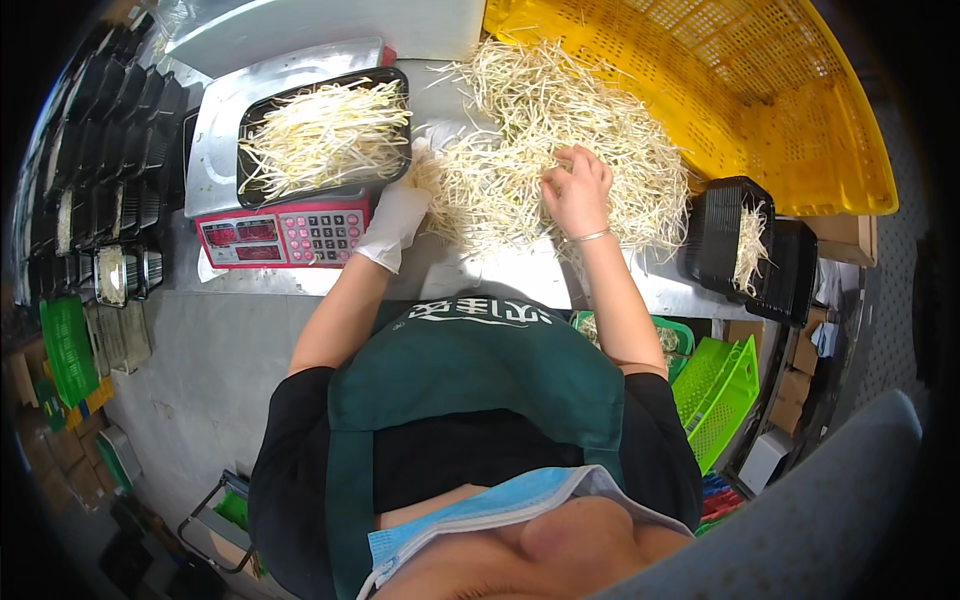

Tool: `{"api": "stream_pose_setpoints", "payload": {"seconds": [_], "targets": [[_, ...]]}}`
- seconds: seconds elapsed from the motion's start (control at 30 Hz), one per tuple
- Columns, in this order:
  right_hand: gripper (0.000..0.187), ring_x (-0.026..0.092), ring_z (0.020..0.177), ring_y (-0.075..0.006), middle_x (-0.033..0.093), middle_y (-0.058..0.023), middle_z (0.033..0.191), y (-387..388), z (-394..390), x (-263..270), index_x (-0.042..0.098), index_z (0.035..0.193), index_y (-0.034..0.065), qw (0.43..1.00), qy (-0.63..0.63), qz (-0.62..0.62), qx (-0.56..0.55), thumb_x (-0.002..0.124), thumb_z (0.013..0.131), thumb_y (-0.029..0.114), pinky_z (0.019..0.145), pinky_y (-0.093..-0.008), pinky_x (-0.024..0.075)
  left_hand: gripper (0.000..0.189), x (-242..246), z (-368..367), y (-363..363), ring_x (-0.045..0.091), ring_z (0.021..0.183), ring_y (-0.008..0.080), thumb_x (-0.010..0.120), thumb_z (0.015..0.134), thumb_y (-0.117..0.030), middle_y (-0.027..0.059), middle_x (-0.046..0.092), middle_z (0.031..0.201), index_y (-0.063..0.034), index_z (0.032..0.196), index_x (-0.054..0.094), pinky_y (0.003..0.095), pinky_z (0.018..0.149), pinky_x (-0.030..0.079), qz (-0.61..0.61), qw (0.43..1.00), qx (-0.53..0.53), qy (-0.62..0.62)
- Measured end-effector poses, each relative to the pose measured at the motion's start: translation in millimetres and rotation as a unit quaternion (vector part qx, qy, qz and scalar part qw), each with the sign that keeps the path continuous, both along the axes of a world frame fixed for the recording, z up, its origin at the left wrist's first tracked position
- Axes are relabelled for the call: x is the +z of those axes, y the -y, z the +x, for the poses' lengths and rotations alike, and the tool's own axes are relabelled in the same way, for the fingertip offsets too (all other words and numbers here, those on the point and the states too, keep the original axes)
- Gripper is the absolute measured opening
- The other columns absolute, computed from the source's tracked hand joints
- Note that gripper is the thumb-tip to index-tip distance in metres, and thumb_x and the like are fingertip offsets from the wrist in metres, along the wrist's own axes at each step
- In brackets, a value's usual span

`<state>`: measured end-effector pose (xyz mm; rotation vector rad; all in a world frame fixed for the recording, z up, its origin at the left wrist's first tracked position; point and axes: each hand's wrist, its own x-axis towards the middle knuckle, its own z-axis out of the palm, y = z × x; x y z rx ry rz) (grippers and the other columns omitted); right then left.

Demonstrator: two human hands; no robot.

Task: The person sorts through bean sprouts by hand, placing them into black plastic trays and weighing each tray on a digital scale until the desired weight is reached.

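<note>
A large heap of bean sprouts [517, 157] lies on the metal table [300, 282]. My left hand [401, 210], in a white glove, is at the heap's left edge, beside a black plastic tray; its fingertips are hidden among sprouts, so its grip is unclear. My bare right hand [581, 187] is over the right part of the heap, fingers bent; whether sprouts are between them cannot be told. The black plastic tray [246, 176], filled with sprouts, sits tilted on a red digital scale [281, 236] with a metal pan.
A yellow perforated plastic crate [795, 127] stands at the back right. Stacked black trays [712, 236] are at the table's right end, with some sprouts on them. Many black trays [112, 127] are stacked at left. A light green crate [720, 397] is below the table's right side.
</note>
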<state>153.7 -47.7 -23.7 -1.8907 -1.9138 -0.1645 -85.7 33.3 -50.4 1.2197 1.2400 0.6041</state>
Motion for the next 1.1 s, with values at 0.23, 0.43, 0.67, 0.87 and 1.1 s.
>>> {"api": "stream_pose_setpoints", "payload": {"seconds": [0.23,0.43,0.67,0.87,1.1], "targets": [[0.01,0.057,0.091,-0.0248,0.061,-0.0072,0.096,73.8,61.6,68.7,0.067,0.08,0.0115,0.936,-0.305,0.135,-0.11,0.071,0.071,0.013,0.08,-0.0334,0.0435,0.074,28.8,0.4,11.5,0.043,0.118,0.0185,0.067,0.074,-0.005,0.0135,0.043,0.13,-0.0018,0.137,0.027,0.0248,0.097,0.034,0.011,0.998,-0.057,-0.038],[0.033,0.064,0.078,-0.0158,0.067,-0.0083,0.088,190.1,73.6,54.9,0.063,0.1,0.0023,0.863,-0.208,-0.366,-0.28,0.069,0.076,0.024,0.068,-0.0278,0.0493,0.082,18.2,49.6,29.5,0.053,0.108,0.0262,0.076,0.067,-0.026,0.0202,0.054,0.117,0.0048,0.13,0.033,0.0289,0.09,0.041,0.201,0.965,-0.146,-0.079],[0.051,0.055,0.089,-0.0118,0.051,-0.0069,0.112,65.2,4.1,-8.4,0.042,0.127,0.0051,0.791,-0.578,-0.145,-0.141,0.062,0.08,0.001,0.077,-0.0246,0.0473,0.051,12.0,90.3,23.2,0.053,0.101,0.0143,0.065,0.077,-0.003,0.0084,0.056,0.111,0.0043,0.122,0.043,0.0253,0.085,0.044,-0.039,0.963,-0.106,0.244],[0.035,0.059,0.075,-0.0125,0.057,-0.0101,0.103,78.5,70.7,13.9,0.055,0.114,0.0048,0.878,-0.419,-0.128,-0.193,0.061,0.08,0.007,0.066,-0.0243,0.0488,0.043,23.2,9.7,-2.9,0.05,0.109,0.0301,0.057,0.084,-0.025,0.0176,0.052,0.117,-0.0121,0.124,0.048,0.035,0.093,0.039,0.204,0.921,-0.216,-0.251],[0.041,0.047,0.106,-0.0303,0.052,-0.0114,0.114,76.7,-48.6,12.1,0.057,0.108,0.0094,0.975,-0.149,-0.113,0.119,0.067,0.069,0.015,0.09,-0.0404,0.0384,0.046,-20.7,37.9,-39.4,0.044,0.11,0.0348,0.062,0.08,-0.025,0.0218,0.049,0.115,-0.0045,0.118,0.049,0.0391,0.097,0.035,0.432,0.862,0.009,-0.266]]}}
